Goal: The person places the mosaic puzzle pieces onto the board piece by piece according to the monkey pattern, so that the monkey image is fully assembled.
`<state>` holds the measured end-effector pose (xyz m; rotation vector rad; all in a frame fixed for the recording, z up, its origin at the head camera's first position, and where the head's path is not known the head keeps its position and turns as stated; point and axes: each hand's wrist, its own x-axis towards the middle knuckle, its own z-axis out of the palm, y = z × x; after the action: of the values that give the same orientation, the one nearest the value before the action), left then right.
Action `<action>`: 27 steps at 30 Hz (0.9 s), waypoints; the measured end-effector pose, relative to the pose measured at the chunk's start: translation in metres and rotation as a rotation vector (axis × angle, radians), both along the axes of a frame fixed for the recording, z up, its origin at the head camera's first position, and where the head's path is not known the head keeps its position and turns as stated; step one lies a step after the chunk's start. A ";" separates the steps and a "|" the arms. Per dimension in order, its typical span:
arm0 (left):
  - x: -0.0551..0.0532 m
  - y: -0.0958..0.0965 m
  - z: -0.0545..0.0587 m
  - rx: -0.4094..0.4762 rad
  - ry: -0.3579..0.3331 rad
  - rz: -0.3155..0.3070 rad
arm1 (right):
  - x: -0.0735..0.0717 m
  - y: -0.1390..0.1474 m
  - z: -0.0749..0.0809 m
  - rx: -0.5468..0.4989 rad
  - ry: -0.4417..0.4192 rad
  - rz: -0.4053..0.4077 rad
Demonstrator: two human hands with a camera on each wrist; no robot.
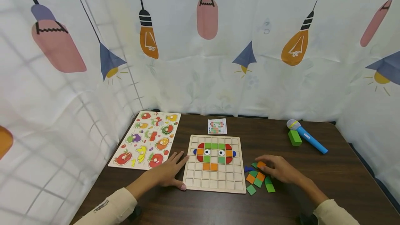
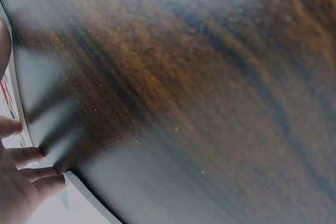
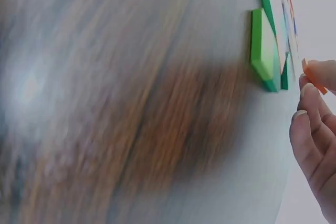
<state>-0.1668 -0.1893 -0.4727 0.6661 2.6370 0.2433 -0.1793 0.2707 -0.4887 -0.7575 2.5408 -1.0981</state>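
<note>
A wooden grid board [image 1: 215, 185] lies on the table with a face-like pattern of red, green, orange, blue and eye tiles in its upper half. My left hand [image 1: 167, 171] rests along the board's left edge with its fingers spread, thumb by the lower left corner. To the board's right, my right hand [image 1: 279, 169] pinches an orange tile [image 3: 315, 81] between thumb and fingertips. Beneath and beside that hand is a loose pile of green, orange and blue pieces, among them a green square tile [image 1: 251, 190] and an orange tile [image 1: 250, 178].
A small pattern card [image 1: 217, 131] lies behind the board. To the left is a fruit picture board [image 1: 147, 138]. At the back right, a blue toy microphone [image 1: 312, 140] leans by a green block [image 1: 294, 138]. A printed curtain [image 1: 187, 79] hangs behind the table.
</note>
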 end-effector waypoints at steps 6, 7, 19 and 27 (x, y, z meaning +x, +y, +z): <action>-0.001 0.002 0.001 -0.024 -0.010 0.014 | 0.003 -0.011 0.003 -0.018 0.026 0.017; -0.001 0.003 0.002 -0.022 -0.010 0.012 | 0.003 -0.013 0.004 -0.024 0.032 0.023; 0.000 0.006 0.004 -0.026 -0.034 0.035 | 0.005 -0.037 0.004 -0.092 0.029 0.060; 0.001 0.006 0.008 -0.028 -0.033 0.031 | 0.008 -0.063 0.003 -0.106 -0.013 0.031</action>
<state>-0.1659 -0.1832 -0.4651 0.6071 2.6162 0.2238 -0.1709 0.2078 -0.4854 -0.8103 2.4681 -1.2322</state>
